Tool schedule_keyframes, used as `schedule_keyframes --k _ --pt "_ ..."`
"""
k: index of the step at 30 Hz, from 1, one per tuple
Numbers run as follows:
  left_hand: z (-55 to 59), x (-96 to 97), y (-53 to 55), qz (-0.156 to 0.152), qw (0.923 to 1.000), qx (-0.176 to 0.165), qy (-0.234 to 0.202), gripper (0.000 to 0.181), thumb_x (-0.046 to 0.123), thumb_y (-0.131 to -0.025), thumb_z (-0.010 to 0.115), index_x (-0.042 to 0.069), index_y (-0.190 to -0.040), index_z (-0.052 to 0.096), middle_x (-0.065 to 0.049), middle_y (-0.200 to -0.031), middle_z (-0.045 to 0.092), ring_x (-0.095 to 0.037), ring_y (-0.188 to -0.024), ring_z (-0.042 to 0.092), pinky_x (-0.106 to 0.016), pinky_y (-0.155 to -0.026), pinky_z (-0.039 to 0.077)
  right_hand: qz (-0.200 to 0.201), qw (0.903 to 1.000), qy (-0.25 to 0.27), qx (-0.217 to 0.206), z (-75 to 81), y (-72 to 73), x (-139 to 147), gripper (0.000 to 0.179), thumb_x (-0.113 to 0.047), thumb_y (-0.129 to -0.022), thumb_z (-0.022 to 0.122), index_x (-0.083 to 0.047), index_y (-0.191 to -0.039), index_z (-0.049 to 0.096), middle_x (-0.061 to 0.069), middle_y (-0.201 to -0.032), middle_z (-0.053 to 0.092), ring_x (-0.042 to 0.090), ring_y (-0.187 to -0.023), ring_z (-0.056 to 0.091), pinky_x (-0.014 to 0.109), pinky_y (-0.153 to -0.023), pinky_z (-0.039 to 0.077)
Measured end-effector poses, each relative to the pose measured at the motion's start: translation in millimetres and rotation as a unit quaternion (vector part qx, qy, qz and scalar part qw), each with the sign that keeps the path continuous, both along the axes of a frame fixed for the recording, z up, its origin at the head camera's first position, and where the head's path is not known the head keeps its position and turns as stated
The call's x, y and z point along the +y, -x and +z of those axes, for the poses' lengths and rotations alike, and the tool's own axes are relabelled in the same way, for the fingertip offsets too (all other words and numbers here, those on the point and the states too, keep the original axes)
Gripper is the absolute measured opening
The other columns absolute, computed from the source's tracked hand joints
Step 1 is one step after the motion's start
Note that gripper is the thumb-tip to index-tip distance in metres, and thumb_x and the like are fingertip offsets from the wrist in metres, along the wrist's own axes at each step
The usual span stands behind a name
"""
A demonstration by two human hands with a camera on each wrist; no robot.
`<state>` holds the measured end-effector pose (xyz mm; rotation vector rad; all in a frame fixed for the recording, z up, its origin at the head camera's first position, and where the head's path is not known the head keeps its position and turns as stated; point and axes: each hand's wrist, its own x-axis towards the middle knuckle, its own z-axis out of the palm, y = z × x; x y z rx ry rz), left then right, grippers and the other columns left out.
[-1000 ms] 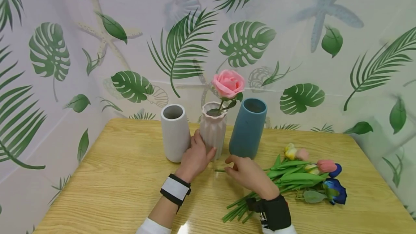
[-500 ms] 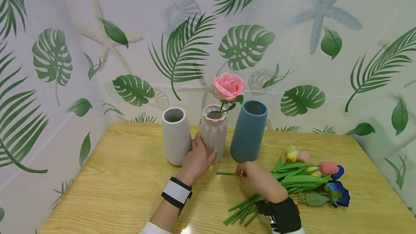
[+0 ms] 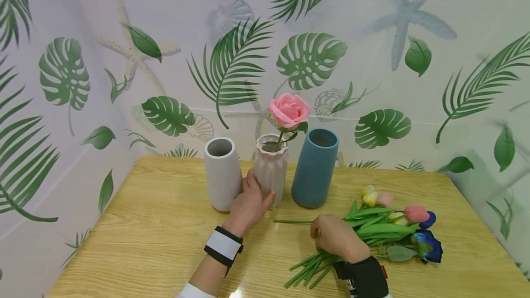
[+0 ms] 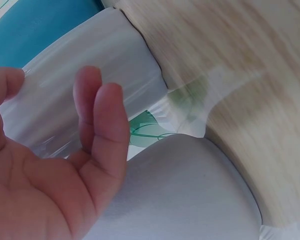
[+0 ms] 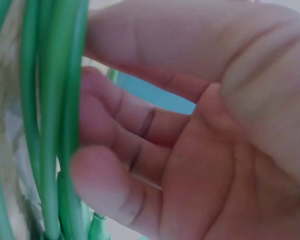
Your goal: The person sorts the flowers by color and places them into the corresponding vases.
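A pale pink fluted vase stands upright in the middle of the table, holding one pink rose. My left hand grips its lower part, thumb in front and fingers at its left side, between it and the white vase. In the left wrist view, the thumb touches the pink vase. My right hand lies over the flower bunch, fingers bent. One thin stem sticks out left of it. In the right wrist view, green stems cover the fingertips; whether they pinch one is hidden.
A teal vase stands right of the pink one. At the bunch's right end lie a pink tulip, yellow-white blooms and a blue rose. The wooden table ends at a leaf-patterned cloth behind.
My right hand has moved right and slightly nearer me, along the thin stem, baring more of the stem's left end. The stem stays nearly in place. The left hand keeps on the pink vase.
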<state>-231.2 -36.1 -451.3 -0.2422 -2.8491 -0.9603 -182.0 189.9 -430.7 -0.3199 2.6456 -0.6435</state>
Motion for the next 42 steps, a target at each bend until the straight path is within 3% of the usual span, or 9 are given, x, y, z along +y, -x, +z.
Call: schedule_keyframes --k 6,12,16,20,24,33,42 --pt "-0.5 0.5 -1.2 0.000 1.0000 -0.003 0.000 0.082 0.038 -0.097 0.062 -0.008 -0.149 0.018 -0.031 -0.132 0.043 -0.044 -0.089 0.068 -0.049 -0.072 0.057 0.005 0.9990 0.044 -0.001 9.1 -3.7 11 0.032 0.022 -0.080 0.055 -0.004 -0.090 0.069 0.007 -0.084 0.059 0.020 -0.069 0.039 0.039 -0.065 0.030" --pt "0.2 0.6 -0.2 -0.003 1.0000 -0.005 -0.003 0.082 0.038 -0.097 0.063 -0.007 -0.149 0.018 -0.030 -0.131 0.043 -0.044 -0.092 0.067 -0.048 -0.074 0.057 -0.003 0.9987 0.051 -0.003 18.1 -7.4 25 0.046 0.030 -0.070 0.048 -0.006 -0.089 0.071 0.006 -0.089 0.064 0.021 -0.073 0.052 0.037 -0.065 0.041" --pt "2.0 0.6 -0.8 -0.003 1.0000 -0.006 -0.004 0.082 0.038 -0.097 0.063 -0.007 -0.149 0.018 -0.030 -0.132 0.042 -0.044 -0.090 0.068 -0.048 -0.072 0.057 -0.010 0.9991 0.041 -0.006 17.0 -8.3 28 0.042 0.028 -0.068 0.059 -0.009 -0.082 0.072 0.005 -0.092 0.063 0.022 -0.076 0.057 0.037 -0.064 0.049" --pt "1.9 0.6 -0.3 -0.003 1.0000 -0.002 -0.004 0.082 0.037 -0.097 0.063 -0.008 -0.149 0.018 -0.031 -0.132 0.043 -0.043 -0.088 0.068 -0.048 -0.071 0.057 -0.020 0.9998 0.001 0.000 15.4 -7.5 27 0.034 0.021 -0.072 0.068 -0.012 -0.080 0.072 0.003 -0.095 0.063 0.020 -0.077 0.058 0.037 -0.064 0.049" --pt "1.2 0.7 0.7 -0.003 1.0000 0.004 -0.002 0.082 0.037 -0.097 0.063 -0.008 -0.148 0.018 -0.031 -0.130 0.043 -0.043 -0.086 0.068 -0.048 -0.069 0.057 -0.025 0.9994 -0.023 0.007 14.7 -6.4 25 0.029 0.014 -0.077 0.069 -0.015 -0.078 0.072 0.000 -0.087 0.065 0.017 -0.071 0.057 0.037 -0.063 0.049" --pt "0.1 0.8 0.3 -0.004 1.0000 0.008 -0.002 0.081 0.037 -0.096 0.064 -0.008 -0.147 0.019 -0.030 -0.128 0.044 -0.043 -0.086 0.068 -0.048 -0.070 0.057 0.002 0.9995 -0.016 0.028 17.1 -11.3 24 0.022 0.008 -0.090 0.061 -0.012 -0.084 0.063 0.000 -0.078 0.056 0.018 -0.064 0.048 0.037 -0.061 0.037" --pt "0.2 0.5 0.3 -0.001 1.0000 -0.004 -0.002 0.081 0.038 -0.097 0.063 -0.007 -0.148 0.018 -0.030 -0.131 0.043 -0.043 -0.089 0.068 -0.049 -0.072 0.057 -0.001 0.9911 -0.060 0.119 23.8 -17.1 19 0.009 -0.007 -0.100 0.056 -0.015 -0.098 0.055 0.002 -0.061 0.045 0.016 -0.052 0.039 0.033 -0.052 0.027"
